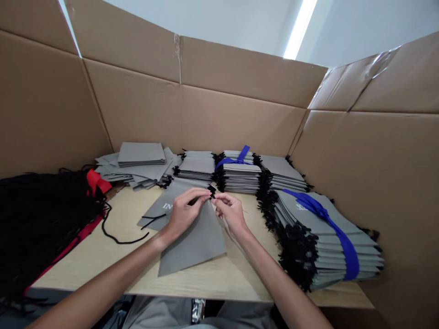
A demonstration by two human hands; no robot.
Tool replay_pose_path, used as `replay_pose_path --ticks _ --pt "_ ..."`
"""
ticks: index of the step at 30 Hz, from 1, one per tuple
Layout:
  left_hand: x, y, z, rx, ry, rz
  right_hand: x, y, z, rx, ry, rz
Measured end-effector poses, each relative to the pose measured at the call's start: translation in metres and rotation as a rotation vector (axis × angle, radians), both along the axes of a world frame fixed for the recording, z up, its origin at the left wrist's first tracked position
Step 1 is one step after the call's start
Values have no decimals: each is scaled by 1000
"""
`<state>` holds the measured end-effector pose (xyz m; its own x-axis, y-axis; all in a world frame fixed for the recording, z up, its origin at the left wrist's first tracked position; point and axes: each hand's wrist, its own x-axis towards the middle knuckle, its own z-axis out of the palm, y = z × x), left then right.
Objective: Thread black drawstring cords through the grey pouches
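Observation:
My left hand (185,210) is closed in a pinch on the top corner of a grey flat drawstring bag (194,246). A bunched black cord (211,190) shows at that corner, between my fingertips. My right hand (231,214) pinches at the same spot, almost touching the left; its fingertips seem to be on the cord. A thin pale sliver sticks out by the right fingers, too fine to name. Under the left wrist lies another grey bag (154,211) with white letters, partly covered. Loose black cord ends (152,220) rest on it.
A heap of black cords (44,224) with a red band (98,183) lies left. Loose grey bags (140,155) are piled behind it. Corded bag stacks (197,162) stand at the back; a stack tied with blue ribbon (343,237) is at right. Cardboard walls (240,105) surround the table (126,269).

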<state>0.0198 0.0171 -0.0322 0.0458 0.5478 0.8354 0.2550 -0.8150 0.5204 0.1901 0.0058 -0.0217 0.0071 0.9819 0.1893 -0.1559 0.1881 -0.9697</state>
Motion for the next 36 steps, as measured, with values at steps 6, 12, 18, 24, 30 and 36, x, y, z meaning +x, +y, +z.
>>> replay_pose_path --ticks 6,12,18,24,30,36 --pt "-10 5 2 59 114 -80 -1 -4 0 107 -65 -95" --pt "-19 11 4 87 288 -133 -2 -11 -3 260 -339 -212" --pt "-13 8 3 143 469 46 -4 -15 -10 373 -446 -315" --pt "-7 6 2 188 493 161 -6 -14 -19 251 -378 -381" --pt "-9 7 -2 149 500 124 -3 -11 -15 168 -292 -250" --pt "-10 10 -6 33 435 51 3 -12 -5 227 -396 -185"
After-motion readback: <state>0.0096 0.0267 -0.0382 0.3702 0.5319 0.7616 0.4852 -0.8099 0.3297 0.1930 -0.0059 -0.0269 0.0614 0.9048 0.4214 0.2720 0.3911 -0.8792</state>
